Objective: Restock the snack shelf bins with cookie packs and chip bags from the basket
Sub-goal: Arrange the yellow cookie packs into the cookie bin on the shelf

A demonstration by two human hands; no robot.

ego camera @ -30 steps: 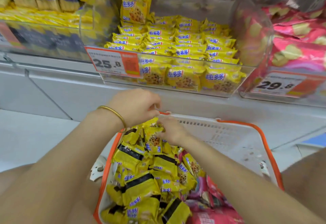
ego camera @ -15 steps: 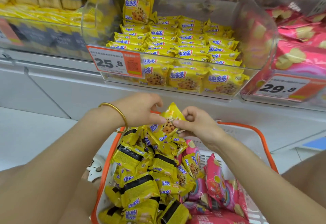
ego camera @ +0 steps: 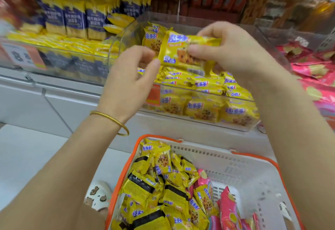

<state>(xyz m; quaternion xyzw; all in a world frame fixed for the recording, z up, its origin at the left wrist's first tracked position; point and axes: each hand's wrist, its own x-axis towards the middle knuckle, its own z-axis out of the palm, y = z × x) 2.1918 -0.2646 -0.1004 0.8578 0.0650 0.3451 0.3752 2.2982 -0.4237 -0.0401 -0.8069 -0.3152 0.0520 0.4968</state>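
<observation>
My right hand [ego camera: 235,52] grips a yellow cookie pack [ego camera: 178,48] by its right end, held above the clear shelf bin [ego camera: 125,37], which is filled with the same yellow packs. At the pack's lower left edge, my left hand [ego camera: 126,84] pinches it between thumb and fingers. Below stands the white basket with an orange rim [ego camera: 253,156]. Its left side is heaped with yellow cookie packs [ego camera: 159,184], and pink chip bags [ego camera: 228,209] lie to their right.
A bin of pink chip bags [ego camera: 315,77] stands to the right of the cookie bin. Another bin, with blue-and-yellow packs [ego camera: 76,21], is on the left behind a price tag [ego camera: 21,55]. A slippered foot [ego camera: 97,195] rests beside the basket.
Both hands have lifted the cookie pack out of the basket and up over the clear cookie bin. The view has tilted up toward the shelf.
</observation>
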